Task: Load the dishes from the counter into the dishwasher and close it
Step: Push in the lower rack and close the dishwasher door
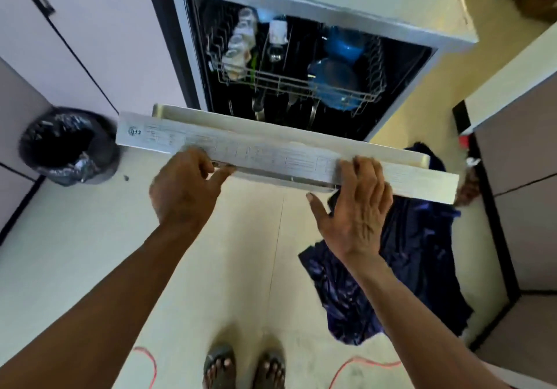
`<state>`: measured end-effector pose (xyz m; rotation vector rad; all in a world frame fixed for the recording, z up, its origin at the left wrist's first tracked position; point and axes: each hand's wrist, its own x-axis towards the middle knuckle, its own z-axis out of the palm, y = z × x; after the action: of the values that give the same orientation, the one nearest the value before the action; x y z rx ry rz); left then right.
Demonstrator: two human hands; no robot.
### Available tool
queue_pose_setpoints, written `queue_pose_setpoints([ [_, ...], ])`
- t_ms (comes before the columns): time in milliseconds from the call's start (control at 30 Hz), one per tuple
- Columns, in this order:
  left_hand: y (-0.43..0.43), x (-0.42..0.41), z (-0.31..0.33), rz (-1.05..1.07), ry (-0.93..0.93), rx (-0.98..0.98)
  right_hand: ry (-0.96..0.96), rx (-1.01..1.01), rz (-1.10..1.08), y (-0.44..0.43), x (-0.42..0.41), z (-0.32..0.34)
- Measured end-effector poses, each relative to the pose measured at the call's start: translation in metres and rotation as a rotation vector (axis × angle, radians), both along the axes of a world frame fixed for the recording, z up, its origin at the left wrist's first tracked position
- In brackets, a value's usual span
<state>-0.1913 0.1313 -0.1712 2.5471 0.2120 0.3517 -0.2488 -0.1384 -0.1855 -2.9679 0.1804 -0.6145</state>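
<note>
The dishwasher door (271,155) is seen part-way up, tilted, with its control strip facing the camera. It is held at its top edge by 2 hands. The grip of the left hand (187,187) is closed on the left half of that edge: the fingers are curled against the edge and the thumb is stretched along the underside. The grip of the right hand (357,208) is closed on the right half, with the fingers hooked over the top face and the thumb spread wide below, clear of the door.

Behind the door, the dishwasher (301,0) cavity is exposed and a wire rack (301,83) is seen inside it. At the rack's left end a row of clear glasses (241,40) is stacked on its side. Near the rack's middle a white mug (277,30) is set. At the right end blue plates (331,87) are stood on edge, with a blue bowl (343,42) just behind them. Dark items below the rack cannot be made out.

On the floor (90,238), a round bin (69,146) lined with a black bag is placed at the left beside the cabinets. A dark blue cloth (407,268) is spread at the right, under the door's right corner. 2 sandalled feet (244,367) are seen at the bottom edge, flanked by an orange cable (150,361).
</note>
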Motion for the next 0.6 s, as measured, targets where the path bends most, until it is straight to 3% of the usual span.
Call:
queue_pose_setpoints([
  [100, 0.006, 0.038, 0.007, -0.083, -0.188, 0.200, -0.041, -0.097, 0.027, -0.013, 0.047, 0.007],
  [267, -0.003, 0.127, 0.025, -0.433, -0.466, 0.442, -0.100, -0.171, 0.013, -0.029, 0.107, 0.019],
  [400, -0.024, 0.203, 0.049, -0.591, -0.508, 0.518, -0.140, -0.209, 0.038, -0.047, 0.161, 0.034],
  [600, -0.045, 0.291, 0.069, -0.570, -0.527, 0.555, -0.176, -0.281, 0.083, -0.081, 0.259, 0.074],
])
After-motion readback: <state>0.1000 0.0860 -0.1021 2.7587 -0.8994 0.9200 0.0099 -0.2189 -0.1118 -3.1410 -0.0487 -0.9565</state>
